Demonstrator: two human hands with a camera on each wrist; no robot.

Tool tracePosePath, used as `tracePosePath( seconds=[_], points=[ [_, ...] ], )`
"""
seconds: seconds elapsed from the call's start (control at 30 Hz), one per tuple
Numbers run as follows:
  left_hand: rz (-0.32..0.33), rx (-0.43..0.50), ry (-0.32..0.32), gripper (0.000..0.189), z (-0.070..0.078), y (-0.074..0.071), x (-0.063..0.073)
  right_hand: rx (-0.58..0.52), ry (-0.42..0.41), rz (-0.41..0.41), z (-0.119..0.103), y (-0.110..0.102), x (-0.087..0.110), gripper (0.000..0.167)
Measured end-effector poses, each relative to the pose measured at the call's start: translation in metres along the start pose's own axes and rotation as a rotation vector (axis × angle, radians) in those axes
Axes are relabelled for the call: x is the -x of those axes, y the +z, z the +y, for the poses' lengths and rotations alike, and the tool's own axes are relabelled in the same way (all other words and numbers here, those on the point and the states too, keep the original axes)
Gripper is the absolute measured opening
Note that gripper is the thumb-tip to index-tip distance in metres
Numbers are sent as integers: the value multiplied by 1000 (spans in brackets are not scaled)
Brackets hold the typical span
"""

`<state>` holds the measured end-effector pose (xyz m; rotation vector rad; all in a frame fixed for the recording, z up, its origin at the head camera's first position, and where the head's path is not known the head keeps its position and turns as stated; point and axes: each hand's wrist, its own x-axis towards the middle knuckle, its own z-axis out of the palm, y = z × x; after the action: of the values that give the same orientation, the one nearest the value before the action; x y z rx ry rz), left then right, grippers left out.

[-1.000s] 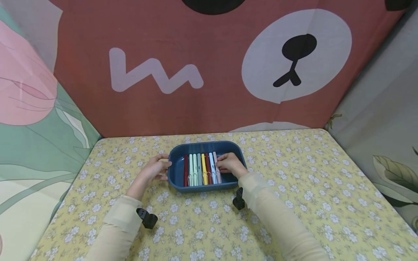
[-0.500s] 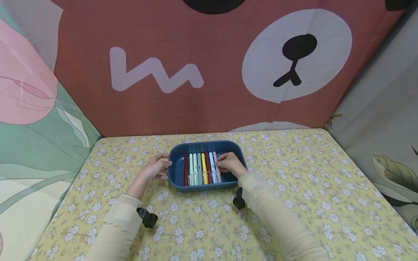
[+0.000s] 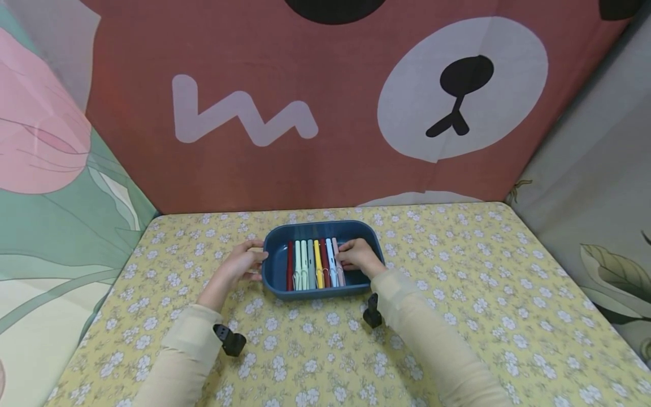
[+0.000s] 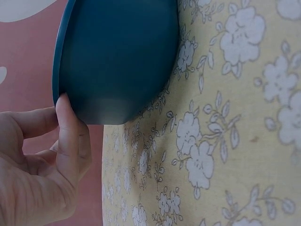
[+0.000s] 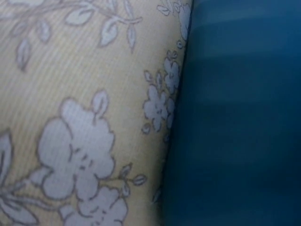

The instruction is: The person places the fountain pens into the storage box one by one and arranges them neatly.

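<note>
A dark blue oval-cornered tray (image 3: 274, 285) sits on the table with a row of pens lying side by side in it. From left to right they run dark red, pale green, grey, yellow (image 3: 317, 260), dark red, light blue (image 3: 330, 265) and pink. My left hand (image 3: 240, 263) pinches the tray's left end at the rim; the left wrist view shows the thumb (image 4: 68, 127) against its outer wall (image 4: 113, 61). Inside the tray, my right hand (image 3: 360, 254) has its fingertips on the pink pen (image 3: 341, 278), the rightmost one. The right wrist view shows only tablecloth and the tray's wall (image 5: 235, 117).
A yellow floral tablecloth (image 3: 458, 316) covers the table around the tray. Behind it rises a red-brown printed backdrop (image 3: 346, 169), with printed cloth (image 3: 585, 186) along the right side. Black wrist cameras (image 3: 231, 341) are strapped to both cream sleeves.
</note>
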<state>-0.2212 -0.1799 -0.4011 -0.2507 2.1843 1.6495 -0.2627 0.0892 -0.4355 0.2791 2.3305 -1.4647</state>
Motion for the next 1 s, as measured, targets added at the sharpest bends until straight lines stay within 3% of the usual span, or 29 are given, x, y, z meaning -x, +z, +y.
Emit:
tracePosePath(
  seconds=[0.27,1.0],
  points=[
    [6,8,-5,48,0,0,0,-9,3,18,-5,0,10,24],
    [4,-1,4,48,0,1,1,-30,-26,27,-7,-4,12,27]
  ],
)
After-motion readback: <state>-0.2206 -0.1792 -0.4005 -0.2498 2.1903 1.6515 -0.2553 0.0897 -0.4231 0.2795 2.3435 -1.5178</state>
